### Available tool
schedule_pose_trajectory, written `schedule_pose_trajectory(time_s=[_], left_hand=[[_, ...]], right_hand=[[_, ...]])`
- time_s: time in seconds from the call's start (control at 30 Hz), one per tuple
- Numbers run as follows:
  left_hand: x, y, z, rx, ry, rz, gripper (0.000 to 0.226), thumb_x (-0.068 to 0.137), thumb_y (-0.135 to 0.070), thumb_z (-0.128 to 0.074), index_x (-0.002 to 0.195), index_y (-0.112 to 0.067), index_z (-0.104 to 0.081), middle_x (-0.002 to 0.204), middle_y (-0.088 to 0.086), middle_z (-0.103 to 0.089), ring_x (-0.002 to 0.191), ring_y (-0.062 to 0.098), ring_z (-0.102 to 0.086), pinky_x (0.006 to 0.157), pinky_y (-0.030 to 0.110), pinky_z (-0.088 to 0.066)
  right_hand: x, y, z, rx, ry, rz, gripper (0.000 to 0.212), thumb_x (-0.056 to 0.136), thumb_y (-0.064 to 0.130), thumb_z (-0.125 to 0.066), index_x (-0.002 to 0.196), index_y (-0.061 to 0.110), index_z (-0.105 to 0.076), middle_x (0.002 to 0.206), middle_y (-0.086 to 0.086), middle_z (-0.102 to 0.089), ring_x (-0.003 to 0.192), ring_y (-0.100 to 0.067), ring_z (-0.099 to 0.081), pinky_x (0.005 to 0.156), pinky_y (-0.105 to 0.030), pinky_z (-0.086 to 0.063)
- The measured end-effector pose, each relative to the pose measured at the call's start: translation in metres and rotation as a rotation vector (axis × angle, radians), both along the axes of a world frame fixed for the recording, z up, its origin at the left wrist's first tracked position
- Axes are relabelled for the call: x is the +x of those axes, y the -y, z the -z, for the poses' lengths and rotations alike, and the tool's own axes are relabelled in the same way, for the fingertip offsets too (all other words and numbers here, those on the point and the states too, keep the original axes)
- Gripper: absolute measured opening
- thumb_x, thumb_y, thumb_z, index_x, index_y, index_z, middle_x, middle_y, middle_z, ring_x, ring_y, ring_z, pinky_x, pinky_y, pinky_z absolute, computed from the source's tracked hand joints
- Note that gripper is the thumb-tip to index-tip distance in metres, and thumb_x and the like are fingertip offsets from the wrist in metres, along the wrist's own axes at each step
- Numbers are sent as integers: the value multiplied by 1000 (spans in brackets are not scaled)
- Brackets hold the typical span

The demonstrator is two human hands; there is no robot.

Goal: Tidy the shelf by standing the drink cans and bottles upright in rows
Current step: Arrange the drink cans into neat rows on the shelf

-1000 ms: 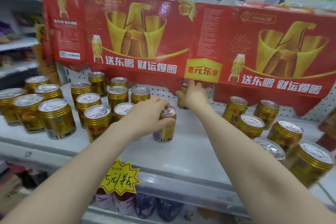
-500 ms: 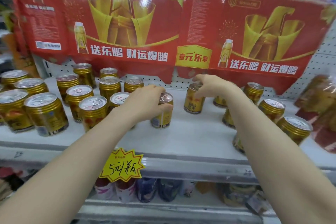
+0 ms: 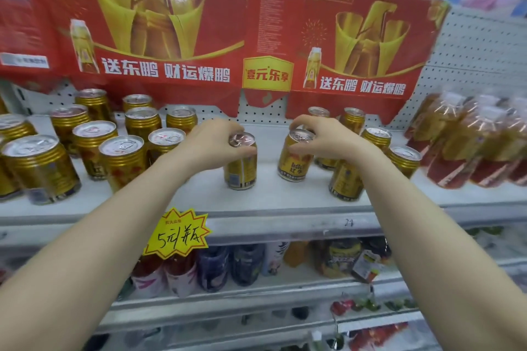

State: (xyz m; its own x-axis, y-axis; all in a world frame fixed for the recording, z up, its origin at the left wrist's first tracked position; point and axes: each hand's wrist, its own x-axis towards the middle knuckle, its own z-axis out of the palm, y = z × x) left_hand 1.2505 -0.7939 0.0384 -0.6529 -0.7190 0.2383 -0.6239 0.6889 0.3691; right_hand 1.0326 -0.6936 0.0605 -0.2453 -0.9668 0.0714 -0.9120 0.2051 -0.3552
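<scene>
Gripping from above, the left hand (image 3: 211, 143) had its fingers curled over the lid rim of the first can (image 3: 241, 171), thumb on the near side. The first can stood upright on the white shelf (image 3: 256, 202), about mid-shelf, just right of the packed can group (image 3: 122, 158). That group stood upright in rough rows running to the back wall.

The right hand (image 3: 322, 137) pinched the top of the second can (image 3: 293, 164), fingers over the lid and thumb on the side. The second can leaned slightly. Could not tell if its base touched the shelf. The two held cans were near each other, with bare shelf between them.

More upright gold cans (image 3: 346, 182) sat loosely to the right, partly hidden behind the right forearm. Bagged orange-red packs (image 3: 467, 145) lay at the far right of the shelf. Red cardboard banners (image 3: 171, 23) hung above the cans against the pegboard. A yellow starburst price tag (image 3: 176, 234) was fixed to the shelf's front edge. Assorted bottles (image 3: 214, 268) stood on the lower shelf, blurry.
</scene>
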Motion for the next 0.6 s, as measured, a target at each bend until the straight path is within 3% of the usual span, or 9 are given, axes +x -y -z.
schedule_pose_trajectory(time_s=[0.13, 0.27, 0.33, 0.43, 0.5, 0.6], left_hand=[[-3, -23, 1, 2, -20, -5, 64, 77, -65, -67, 123, -21, -65, 119, -1, -67, 101, 19, -58, 75, 30, -44], [-11, -41, 5, -70, 35, -71, 71, 69, -78, -63, 108, -19, -61, 100, 2, -64, 92, 24, -58, 72, 35, -49], [-9, -44, 6, -20, 27, -36, 74, 73, -76, -61, 117, -17, -57, 111, 3, -62, 101, 26, -58, 81, 38, -50], [2, -45, -4, 137, 9, 154, 67, 91, -52, -59, 146, -17, -42, 147, 2, -45, 131, 21, -46, 102, 34, -40], [8, -45, -10, 178, 38, 229, 59, 97, -37, -57, 149, -17, -40, 151, 1, -43, 132, 19, -45, 99, 27, -37], [5, -43, -9, 120, 27, 186, 58, 91, -45, -63, 139, -14, -53, 141, 3, -54, 125, 22, -52, 93, 29, -42]], right_hand=[[8, -29, -1, 78, -17, -48, 48, 86, 40, -69, 130, 39, -52, 133, 7, -54, 109, -17, -58, 89, -37, -53], [12, -47, 1, 85, 0, -58, 49, 85, 37, -70, 130, 41, -51, 135, 8, -52, 115, -15, -52, 92, -35, -46], [13, -52, 3, 72, 14, -50, 48, 85, 38, -69, 130, 41, -52, 136, 10, -52, 116, -13, -51, 92, -34, -46], [15, -55, 7, 2, 28, -34, 42, 89, 49, -63, 129, 38, -55, 126, 14, -53, 114, -9, -49, 88, -30, -41], [17, -55, 9, -40, 19, -21, 41, 90, 51, -61, 128, 36, -57, 126, 13, -55, 112, -9, -49, 86, -30, -41], [19, -55, 11, -73, -10, 1, 44, 90, 50, -61, 130, 32, -57, 128, 9, -57, 111, -10, -52, 84, -29, -43]])
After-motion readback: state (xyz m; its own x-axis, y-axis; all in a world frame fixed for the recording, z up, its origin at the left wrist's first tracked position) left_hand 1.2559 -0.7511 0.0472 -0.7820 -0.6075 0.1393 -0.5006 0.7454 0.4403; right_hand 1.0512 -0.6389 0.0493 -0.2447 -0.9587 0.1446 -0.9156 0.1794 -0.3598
